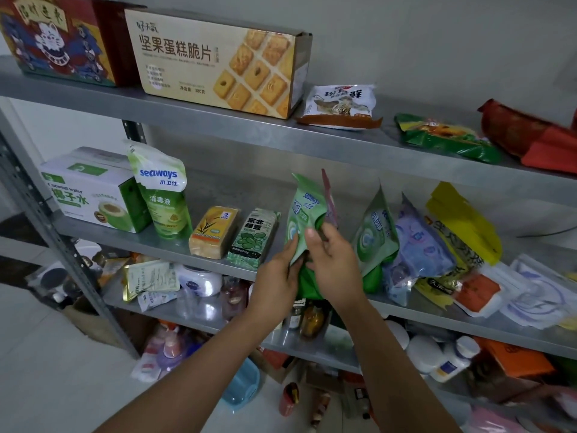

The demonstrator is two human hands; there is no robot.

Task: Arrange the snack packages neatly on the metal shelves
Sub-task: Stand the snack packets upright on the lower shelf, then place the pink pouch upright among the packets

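Both hands hold a green Seaways pouch [304, 210] upright at the front edge of the middle metal shelf [175, 242]. My left hand [276, 284] grips its lower left side and my right hand [332, 264] wraps its right side. A thin pink packet [328, 195] stands right behind the pouch. To its left stand a green bean brick pack [253, 237] and a yellow grain brick pack [214, 231]. A second green pouch [376, 232] leans to the right, beside a blue-purple bag [420, 245].
The top shelf [218, 126] carries a biscuit box [218, 57], a red cat box [59, 39], a white packet [342, 104], a green bag [446, 137] and a red bag [530, 132]. A coconut water carton [90, 189] and tall Seaways pouch [162, 189] stand at middle left. Lower shelves are cluttered with bottles.
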